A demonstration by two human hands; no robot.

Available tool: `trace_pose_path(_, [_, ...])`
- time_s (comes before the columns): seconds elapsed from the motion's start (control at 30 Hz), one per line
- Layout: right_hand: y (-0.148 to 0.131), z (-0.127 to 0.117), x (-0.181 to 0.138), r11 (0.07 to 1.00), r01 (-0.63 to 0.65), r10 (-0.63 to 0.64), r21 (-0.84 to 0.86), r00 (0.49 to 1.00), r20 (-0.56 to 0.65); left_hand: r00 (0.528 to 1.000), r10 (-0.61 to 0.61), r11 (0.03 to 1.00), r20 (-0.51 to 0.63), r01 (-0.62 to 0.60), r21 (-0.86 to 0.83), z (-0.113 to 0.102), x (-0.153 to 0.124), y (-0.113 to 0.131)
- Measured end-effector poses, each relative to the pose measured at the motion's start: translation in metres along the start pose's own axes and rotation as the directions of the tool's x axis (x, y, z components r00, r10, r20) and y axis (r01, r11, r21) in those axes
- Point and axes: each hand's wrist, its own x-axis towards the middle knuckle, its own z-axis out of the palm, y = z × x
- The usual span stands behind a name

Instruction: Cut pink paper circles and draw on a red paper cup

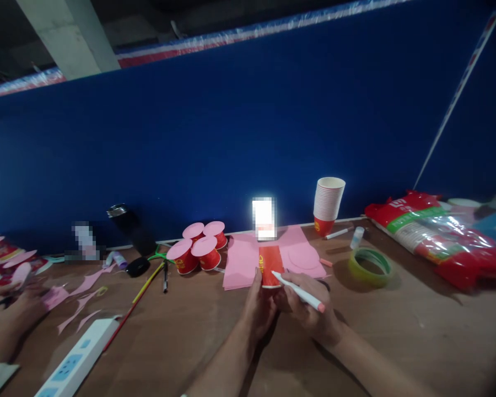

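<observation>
My left hand (258, 310) is closed around a red paper cup (273, 260) with yellow lettering, held on its side above the table. In my right hand (314, 315) is a white marker (301, 291) with a pinkish-red end; its tip points at the cup's side, and I cannot tell whether it touches. Some right-hand fingers are hidden near the cup. Behind the cup lie pink paper sheets (242, 259), with a pink paper circle (303, 257) on top. Several red cups (206, 259) topped with pink discs stand to the left.
A stack of paper cups (329, 201), a glue bottle (357, 237), a tape roll (370, 268) and red plastic packages (425, 237) lie right. Left are a power strip (78, 358), paper scraps (86, 284), a black bottle (132, 229) and another person's hands (22, 303) with scissors.
</observation>
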Motion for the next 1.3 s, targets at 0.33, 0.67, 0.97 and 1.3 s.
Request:
trace_pose_path(0.33, [-0.0001,-0.0011,0.0023,0.999,0.005,-0.005,0.048,1.000,-0.010,1.000,-0.019,1.000,0.016,0.019,0.016,0.0006,-0.0009,0.0007])
trace_pose_path(0.67, [-0.0005,-0.0004,0.0033,0.999,0.021,-0.020,0.033,0.999,-0.030,1.000,0.026,1.000,-0.002,-0.026,0.002,-0.0007,0.0006,-0.0011])
trace_pose_path(0.97, [-0.0008,-0.0032,0.0057,0.999,0.023,-0.025,-0.033,0.999,-0.048,0.999,0.040,0.999,-0.030,-0.041,-0.014,-0.0028,0.0020,-0.0016])
trace_pose_path(1.3, [0.0028,-0.0018,0.0045,0.999,0.012,-0.015,-0.051,0.998,-0.066,0.997,0.061,0.996,-0.038,-0.063,-0.061,-0.0015,0.0032,-0.0016])
